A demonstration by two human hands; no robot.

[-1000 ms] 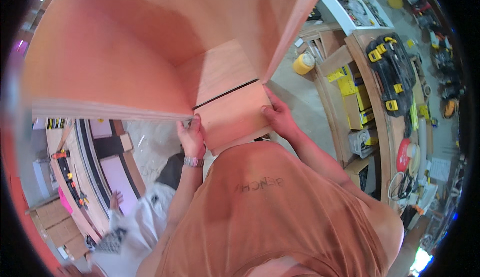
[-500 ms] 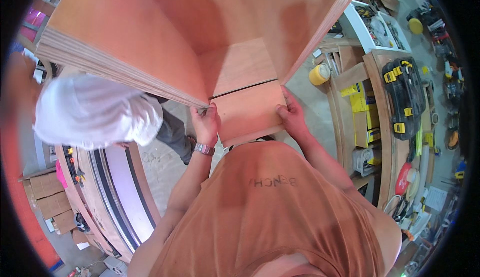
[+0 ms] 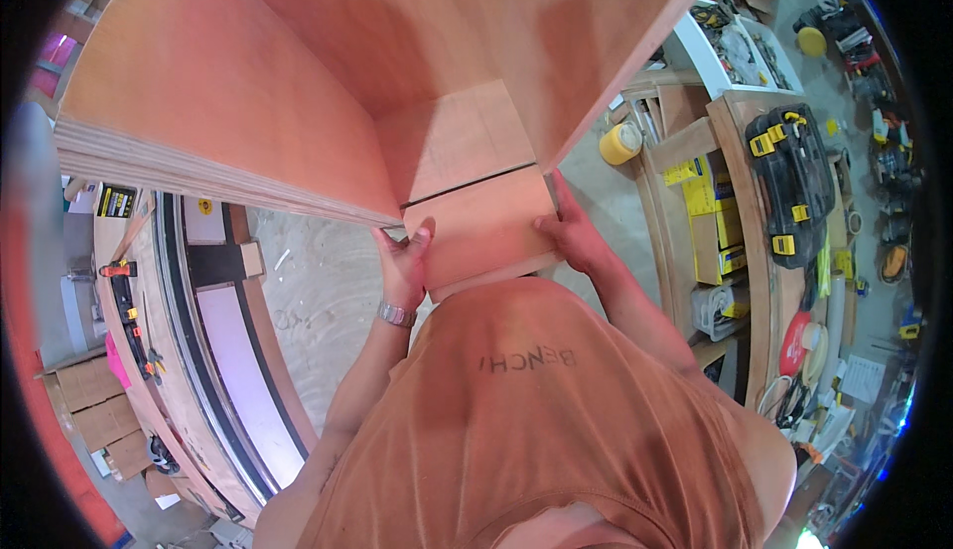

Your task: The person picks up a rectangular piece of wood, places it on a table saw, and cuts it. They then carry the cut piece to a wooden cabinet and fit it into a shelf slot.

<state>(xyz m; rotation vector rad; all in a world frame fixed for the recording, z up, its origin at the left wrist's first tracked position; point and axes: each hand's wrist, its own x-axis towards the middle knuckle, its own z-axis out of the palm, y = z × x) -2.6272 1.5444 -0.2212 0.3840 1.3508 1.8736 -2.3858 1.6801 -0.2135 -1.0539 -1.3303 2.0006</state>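
A tall open-fronted plywood cabinet (image 3: 223, 82) stands in front of me, its side panels rising on both sides. Low at its near end is a small plywood board (image 3: 486, 236), parted by a thin dark gap from the bottom panel (image 3: 467, 137) behind it. My left hand (image 3: 405, 263), with a watch on its wrist, grips the board's left edge, thumb up on its face. Around the right edge closes my right hand (image 3: 578, 236), its thumb pressed on top. Fingers of both hands are partly hidden behind the board and panels.
At left runs a long bench (image 3: 213, 350) with pale panels and tools. To the right, a wooden shelf unit (image 3: 740, 172) carries a black tool case (image 3: 792, 187) with yellow latches. A yellow-and-white container (image 3: 620, 144) stands nearby, below a white drawer box (image 3: 710, 53).
The person in the white shirt at left has gone out of view. Cabinet, board and both hands appear slightly further left in the picture; both hands keep their hold.
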